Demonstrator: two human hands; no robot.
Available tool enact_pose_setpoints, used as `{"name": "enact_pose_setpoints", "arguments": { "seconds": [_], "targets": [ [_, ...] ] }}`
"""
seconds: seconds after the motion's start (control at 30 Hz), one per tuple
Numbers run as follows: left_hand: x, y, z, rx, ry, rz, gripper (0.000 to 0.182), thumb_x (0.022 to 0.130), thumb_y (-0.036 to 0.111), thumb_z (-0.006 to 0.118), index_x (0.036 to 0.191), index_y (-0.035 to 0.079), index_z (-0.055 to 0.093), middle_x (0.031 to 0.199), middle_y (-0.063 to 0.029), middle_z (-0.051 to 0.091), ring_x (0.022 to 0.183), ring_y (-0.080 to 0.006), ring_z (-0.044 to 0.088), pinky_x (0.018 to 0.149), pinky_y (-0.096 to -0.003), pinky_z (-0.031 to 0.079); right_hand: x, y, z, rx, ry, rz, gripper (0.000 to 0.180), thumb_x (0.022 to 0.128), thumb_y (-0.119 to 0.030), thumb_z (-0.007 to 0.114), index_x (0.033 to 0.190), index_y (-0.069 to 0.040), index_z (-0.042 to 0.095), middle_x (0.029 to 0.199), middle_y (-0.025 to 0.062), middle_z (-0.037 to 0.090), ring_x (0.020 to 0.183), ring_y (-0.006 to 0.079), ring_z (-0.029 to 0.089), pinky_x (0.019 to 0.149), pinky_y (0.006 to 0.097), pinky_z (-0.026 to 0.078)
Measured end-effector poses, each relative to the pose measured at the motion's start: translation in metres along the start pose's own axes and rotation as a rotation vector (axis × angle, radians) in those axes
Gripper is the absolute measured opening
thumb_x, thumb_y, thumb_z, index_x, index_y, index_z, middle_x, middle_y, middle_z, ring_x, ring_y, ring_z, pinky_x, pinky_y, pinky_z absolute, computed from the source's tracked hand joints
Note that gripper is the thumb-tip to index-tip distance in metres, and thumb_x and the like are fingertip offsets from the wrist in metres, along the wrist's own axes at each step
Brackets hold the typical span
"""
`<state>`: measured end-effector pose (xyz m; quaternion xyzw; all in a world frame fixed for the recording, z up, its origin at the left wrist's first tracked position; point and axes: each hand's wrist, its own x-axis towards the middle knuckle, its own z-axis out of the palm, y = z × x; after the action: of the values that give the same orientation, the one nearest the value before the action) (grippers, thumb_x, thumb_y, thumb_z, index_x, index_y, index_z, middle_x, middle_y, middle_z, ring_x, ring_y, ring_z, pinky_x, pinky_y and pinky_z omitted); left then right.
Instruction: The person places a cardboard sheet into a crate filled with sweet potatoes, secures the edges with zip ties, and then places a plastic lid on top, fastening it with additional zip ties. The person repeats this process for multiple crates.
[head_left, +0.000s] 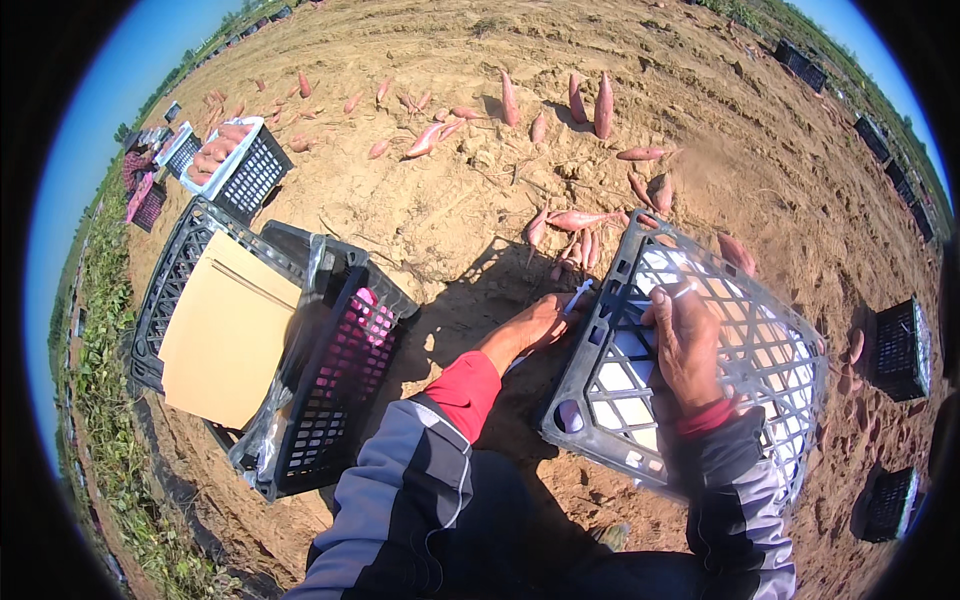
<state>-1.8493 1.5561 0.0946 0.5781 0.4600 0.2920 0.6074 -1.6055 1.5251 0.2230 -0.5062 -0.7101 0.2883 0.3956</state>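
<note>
A black plastic crate with a lattice cover stands before me; white sheeting and tan cardboard show through its gaps. At the crate's left side, my left hand grips a thin white plastic strip, possibly a cable tie. My right hand is over the cover, thumb and fingers pinching another small white strip. Whether the fingers also touch the lattice is hard to tell. Several sweet potatoes lie on the soil just beyond the crate.
To the left, a black crate holds pink material, with a lattice cover and tan cardboard sheets leaning on it. Behind stands a crate of sweet potatoes; a person is farther off. More crates stand at right.
</note>
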Motion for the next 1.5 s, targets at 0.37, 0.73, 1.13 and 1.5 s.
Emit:
{"name": "enact_pose_setpoints", "arguments": {
  "seconds": [0.37, 0.73, 1.13, 1.5],
  "targets": [
    [0.006, 0.016, -0.002, 0.173, -0.012, -0.046, 0.016, 0.097, 0.019, 0.065, 0.105, 0.007, 0.073, 0.076, 0.0011, 0.062, 0.063, -0.0098, 0.052, 0.057, -0.0283, 0.038, 0.003, 0.010, 0.004, 0.082, 0.130, -0.061, 0.022, 0.107, -0.015, 0.067, 0.094, 0.002, 0.065, 0.073, 0.0171, 0.068, 0.064, 0.0331, 0.067, 0.061, 0.0421, 0.051],
    [-0.019, 0.006, -0.011, 0.047, 0.100, -0.226, 0.014, 0.096, 0.016, 0.064, 0.102, 0.006, 0.072, 0.077, 0.0003, 0.063, 0.065, -0.0109, 0.054, 0.057, -0.0291, 0.039, 0.003, 0.025, 0.006, -0.099, 0.138, -0.202, 0.020, 0.102, -0.015, 0.072, 0.093, 0.002, 0.066, 0.083, 0.0241, 0.064, 0.075, 0.0453, 0.064, 0.067, 0.0488, 0.050],
    [-0.012, 0.019, -0.031, 0.334, 0.038, -0.215, 0.004, 0.089, 0.007, 0.067, 0.090, 0.006, 0.070, 0.081, -0.0036, 0.069, 0.077, -0.0139, 0.062, 0.071, -0.0300, 0.046, 0.001, 0.023, 0.010, -0.403, 0.154, -0.349, 0.016, 0.092, -0.020, 0.079, 0.091, -0.004, 0.077, 0.084, 0.0143, 0.065, 0.072, 0.0389, 0.068, 0.065, 0.0489, 0.053],
    [-0.023, 0.049, -0.031, -0.175, 0.134, -0.181, 0.014, 0.097, 0.014, 0.061, 0.108, 0.006, 0.063, 0.067, -0.0058, 0.061, 0.044, -0.0076, 0.036, 0.042, -0.0269, 0.020, 0.001, 0.015, 0.018, -0.379, 0.043, -0.334, 0.015, 0.094, -0.017, 0.075, 0.097, -0.002, 0.078, 0.088, 0.0161, 0.064, 0.078, 0.0398, 0.069, 0.066, 0.0488, 0.053]
  ]
}}
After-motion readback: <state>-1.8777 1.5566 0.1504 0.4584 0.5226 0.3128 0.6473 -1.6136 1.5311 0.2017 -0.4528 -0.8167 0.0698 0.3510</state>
